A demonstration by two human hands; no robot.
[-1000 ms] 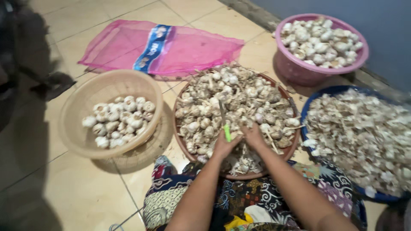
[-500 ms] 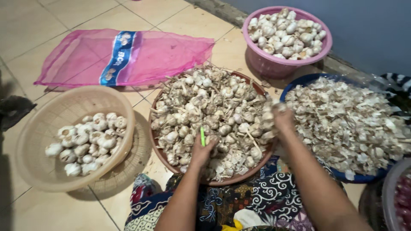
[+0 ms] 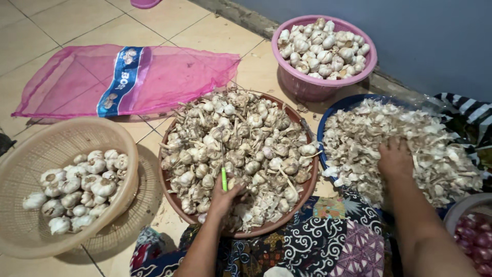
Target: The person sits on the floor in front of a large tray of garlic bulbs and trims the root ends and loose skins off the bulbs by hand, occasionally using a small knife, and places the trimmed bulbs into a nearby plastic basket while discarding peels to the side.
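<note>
Left hand (image 3: 224, 194) clamped on green-handled knife (image 3: 224, 179) over brown basin (image 3: 174, 201), much untrimmed garlic (image 3: 241, 149) left; right hand (image 3: 394, 156) spread flat in skins (image 3: 410, 133); beige basket (image 3: 31, 159) part-filled

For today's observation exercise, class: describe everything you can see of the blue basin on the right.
The blue basin is a round, plastic-looking tub with a dark blue rim, resting on the tiled floor. It is heaped with pale, papery garlic skins, which hide most of its inside. The right hand rests on the heap. Its far edge lies under striped cloth; its left rim sits close beside the brown tray.
</note>
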